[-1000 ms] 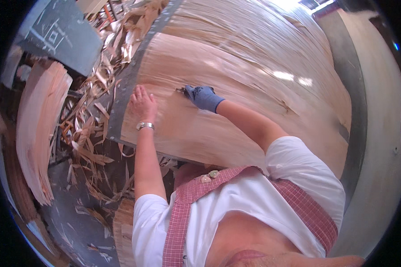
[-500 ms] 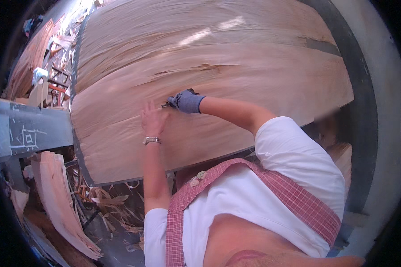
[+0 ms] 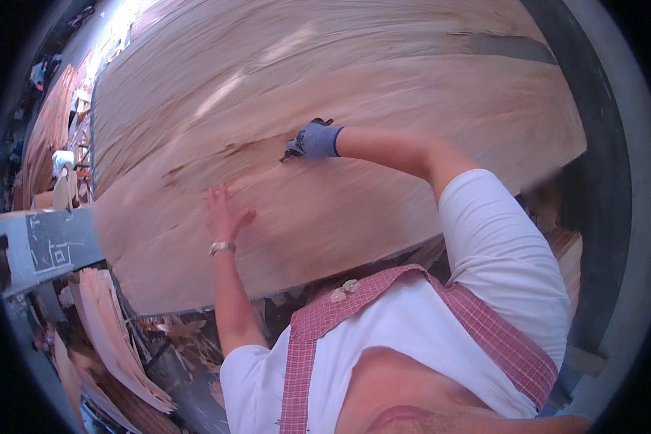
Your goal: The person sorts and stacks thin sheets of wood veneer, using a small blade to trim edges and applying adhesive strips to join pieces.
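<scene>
One thin wood sheet [image 3: 340, 206], pale and broad, lay across the worktop [image 3: 510, 48], apparently only partly worked over: the near stretch was mostly smooth, while dark cracks [image 3: 231, 149] still showed beyond the hands. One left hand [image 3: 226, 213], bare, fingers spread, lay on the near stretch; one right hand [image 3: 315, 140], blue-gloved, was curled round a small dark tool [image 3: 288, 155], exact kind unclear, its tip near the cracks.

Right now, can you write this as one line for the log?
left hand: bare, fingers spread over wood sheet; right hand: gloved, gripping dark tool; far left: grey beam
</scene>
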`<state>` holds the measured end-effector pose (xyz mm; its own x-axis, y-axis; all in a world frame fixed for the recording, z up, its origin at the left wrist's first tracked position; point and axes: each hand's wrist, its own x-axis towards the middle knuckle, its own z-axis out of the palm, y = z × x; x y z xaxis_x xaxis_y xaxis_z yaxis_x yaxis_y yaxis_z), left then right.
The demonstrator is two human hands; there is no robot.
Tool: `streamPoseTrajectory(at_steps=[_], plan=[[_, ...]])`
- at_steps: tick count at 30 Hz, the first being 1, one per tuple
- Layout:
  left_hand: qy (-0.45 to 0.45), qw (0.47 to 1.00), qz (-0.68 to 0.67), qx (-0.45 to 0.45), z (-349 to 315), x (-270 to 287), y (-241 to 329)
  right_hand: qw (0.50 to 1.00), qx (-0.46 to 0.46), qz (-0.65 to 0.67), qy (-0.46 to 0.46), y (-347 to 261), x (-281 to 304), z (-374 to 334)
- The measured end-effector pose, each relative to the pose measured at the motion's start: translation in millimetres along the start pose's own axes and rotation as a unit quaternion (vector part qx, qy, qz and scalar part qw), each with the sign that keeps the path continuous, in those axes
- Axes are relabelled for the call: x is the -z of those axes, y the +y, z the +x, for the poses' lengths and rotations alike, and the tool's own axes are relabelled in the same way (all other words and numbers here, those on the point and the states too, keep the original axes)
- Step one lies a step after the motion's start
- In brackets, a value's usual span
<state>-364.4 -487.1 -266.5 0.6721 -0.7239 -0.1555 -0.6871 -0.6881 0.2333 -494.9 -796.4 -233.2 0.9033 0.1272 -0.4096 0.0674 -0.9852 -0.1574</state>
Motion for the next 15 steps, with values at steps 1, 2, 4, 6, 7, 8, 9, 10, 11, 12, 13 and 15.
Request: streamPoseTrajectory(at_steps=[1, 2, 4, 6, 7, 8, 9, 10, 11, 12, 13, 15], plan=[[-0.021, 1.000, -0.011, -0.007, 1.3, 7.1, -1.6, 1.000, 0.011, 0.016, 0.011, 17.9, -3.3, -10.7], [-0.037, 0.999, -0.019, -0.010, 2.6, 14.8, 2.7, 0.999, 0.026, 0.028, 0.027, 43.6, -13.0, -19.2], [-0.051, 0.998, 0.012, 0.038, 16.2, 11.3, 31.8, 0.993, 0.067, 0.046, 0.087, 77.7, -28.0, -33.6], [-0.051, 0.986, 0.090, 0.135, 41.3, -3.1, 69.8, 0.984, 0.089, 0.055, 0.147, 82.1, -36.5, -32.7], [0.024, 0.997, 0.058, 0.044, 57.2, -14.4, 113.4, 0.981, 0.089, 0.063, 0.159, 85.0, -44.6, -30.3], [0.098, 0.994, 0.029, -0.046, 74.1, -24.3, 171.2, 0.978, 0.109, 0.065, 0.166, 88.1, -54.4, -25.6], [0.179, 0.976, 0.003, -0.126, 86.3, -26.4, 208.5, 0.972, 0.140, 0.060, 0.177, 91.4, -54.9, -13.0], [0.118, 0.989, -0.018, -0.087, 94.9, -27.0, 232.8, 0.981, 0.133, 0.028, 0.141, 96.9, -55.9, -7.4], [0.058, 0.996, -0.039, -0.048, 101.8, -25.2, 253.9, 0.987, 0.126, -0.006, 0.103, 101.0, -52.8, -3.9], [-0.003, 0.998, -0.059, -0.008, 109.5, -24.8, 271.5, 0.990, 0.118, -0.040, 0.064, 111.2, -52.2, -6.1], [-0.008, 0.999, -0.039, -0.017, 117.2, -34.3, 273.5, 0.992, 0.109, -0.046, 0.048, 126.8, -47.4, -14.1], [-0.024, 0.999, 0.002, -0.028, 114.3, -52.6, 239.6, 0.994, 0.099, -0.053, 0.009, 140.5, -27.9, -29.3]])
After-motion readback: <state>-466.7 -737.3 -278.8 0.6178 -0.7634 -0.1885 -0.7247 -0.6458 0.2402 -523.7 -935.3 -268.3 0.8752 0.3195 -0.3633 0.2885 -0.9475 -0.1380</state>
